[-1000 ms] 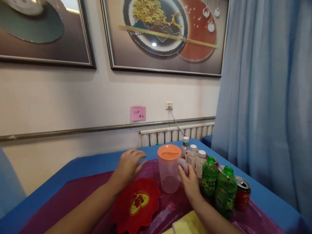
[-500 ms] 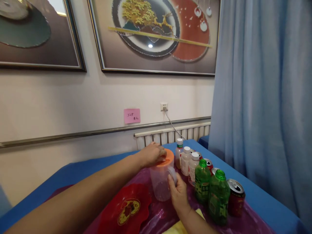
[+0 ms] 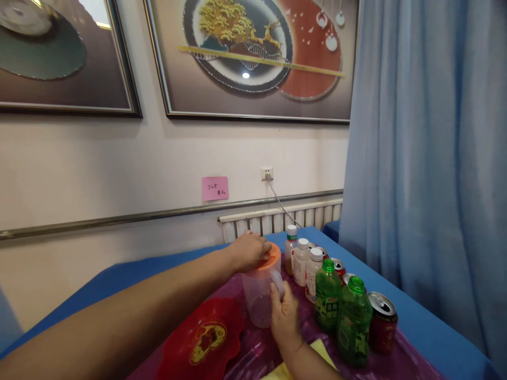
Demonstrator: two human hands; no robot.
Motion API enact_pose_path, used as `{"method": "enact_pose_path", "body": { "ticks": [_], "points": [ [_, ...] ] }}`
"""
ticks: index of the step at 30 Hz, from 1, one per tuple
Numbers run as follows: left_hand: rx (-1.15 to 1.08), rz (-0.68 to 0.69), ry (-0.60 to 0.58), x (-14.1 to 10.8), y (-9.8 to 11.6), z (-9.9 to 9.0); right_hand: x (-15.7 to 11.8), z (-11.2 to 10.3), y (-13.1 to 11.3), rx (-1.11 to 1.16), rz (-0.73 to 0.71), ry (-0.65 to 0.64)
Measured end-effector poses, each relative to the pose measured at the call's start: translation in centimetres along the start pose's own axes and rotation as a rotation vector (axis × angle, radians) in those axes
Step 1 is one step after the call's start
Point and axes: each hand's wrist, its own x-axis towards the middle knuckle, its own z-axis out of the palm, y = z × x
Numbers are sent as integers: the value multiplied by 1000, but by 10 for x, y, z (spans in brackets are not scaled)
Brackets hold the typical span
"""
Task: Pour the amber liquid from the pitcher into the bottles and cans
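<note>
A clear plastic jug (image 3: 259, 301) with an orange lid (image 3: 273, 259) stands upright on a shiny purple plastic sheet (image 3: 253, 348). My left hand (image 3: 250, 250) reaches across from the left, its fingers curled down onto the lid; the fingertips are partly hidden. Wrapped round the pale handle (image 3: 278, 282) on the jug's right side is my right hand (image 3: 285, 314). A red scalloped tray (image 3: 233, 343) with a gold emblem lies left of the jug. Beneath my right forearm, a yellow cloth (image 3: 322, 352) shows in part.
Right of the jug runs a row of white-capped bottles (image 3: 301, 264), uncapped green bottles (image 3: 354, 322) and drink cans (image 3: 383, 322). The blue-covered table (image 3: 439, 338) meets a radiator (image 3: 245, 224) at the back. A blue curtain (image 3: 420, 158) hangs at the right.
The jug and my right hand sit very slightly further left in view. Both hands keep the same hold on the lid and handle.
</note>
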Motion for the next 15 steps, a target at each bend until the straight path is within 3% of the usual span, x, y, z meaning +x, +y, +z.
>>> {"method": "enact_pose_path", "body": {
  "ticks": [5,10,13,15],
  "points": [
    [-71,-100,4,4,2,-5,0,-1,-1,-29,-17,8],
    [-259,-293,70,11,-19,-35,0,-3,-4,-19,-24,2],
    [-464,-373,68,-4,-33,-50,1,-5,-4,-4,-34,3],
    [-614,-415,99,-29,-36,-51,2,-7,-4,16,-47,-23]
  ]
}}
